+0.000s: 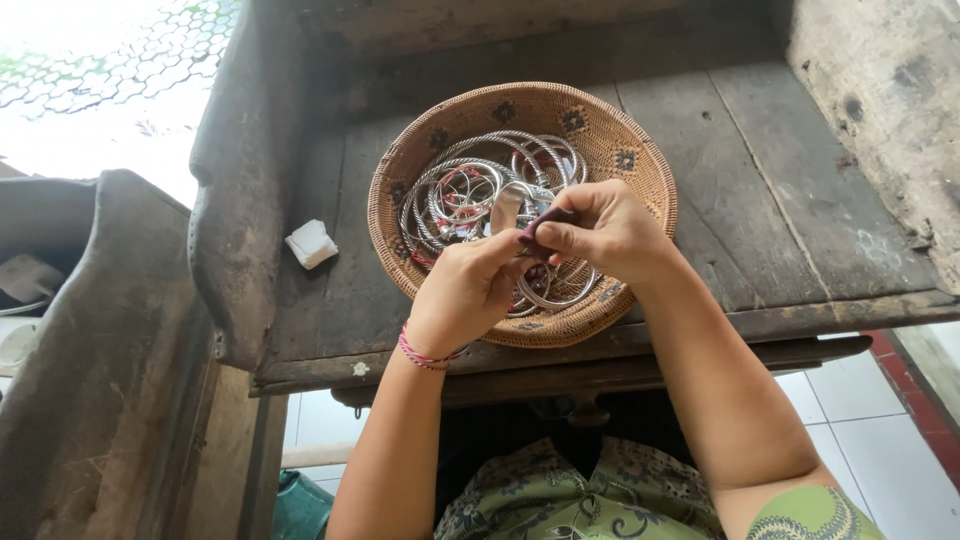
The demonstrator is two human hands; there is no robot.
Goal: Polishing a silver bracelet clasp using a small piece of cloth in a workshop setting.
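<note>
Fingers (540, 236) of both hands pinch a bangle (508, 200) over the woven basket (640, 160).

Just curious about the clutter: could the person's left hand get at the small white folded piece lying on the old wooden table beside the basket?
Probably yes: the small white folded piece lies uncovered, though the left hand is busy.

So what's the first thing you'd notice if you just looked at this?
Probably the round woven basket in the middle of the old wooden table, full of shiny silver bangles with bits of red. Right over it, the left hand and right hand pinch a small dark purple piece together. A little white block sits on the table left of the basket.
</note>
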